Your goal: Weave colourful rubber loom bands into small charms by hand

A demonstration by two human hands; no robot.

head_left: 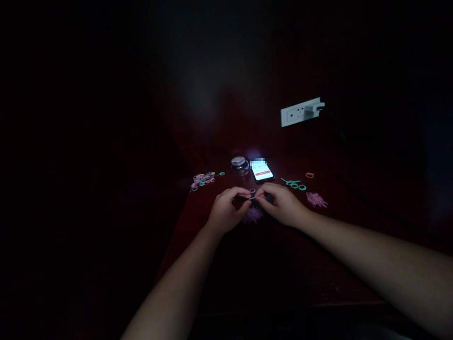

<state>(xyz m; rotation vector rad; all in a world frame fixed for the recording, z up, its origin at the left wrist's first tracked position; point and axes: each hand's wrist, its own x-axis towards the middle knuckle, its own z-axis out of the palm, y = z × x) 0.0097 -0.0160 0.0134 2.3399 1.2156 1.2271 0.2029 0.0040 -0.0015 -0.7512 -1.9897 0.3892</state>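
Note:
My left hand (228,208) and my right hand (281,203) meet above the table, fingers curled toward each other. A thin purple band (252,198), which looks like a small elastic hair tie, runs between their fingertips. The right thumb and forefinger pinch one end of it; the left fingertips close at the other end. A purple ring-shaped hair tie (252,191) shows just behind the fingertips; whether it is touched I cannot tell. Below the hands lies a pile of purple hair ties (253,215), partly hidden by the fingers.
A lidded clear jar (239,166) and a lit phone (262,170) stand behind the hands. Mixed hair ties (203,180) lie left; green ones (294,184), a pink pile (317,199) and an orange one (309,175) lie right. A socket strip (300,112) with a plug is on the wall.

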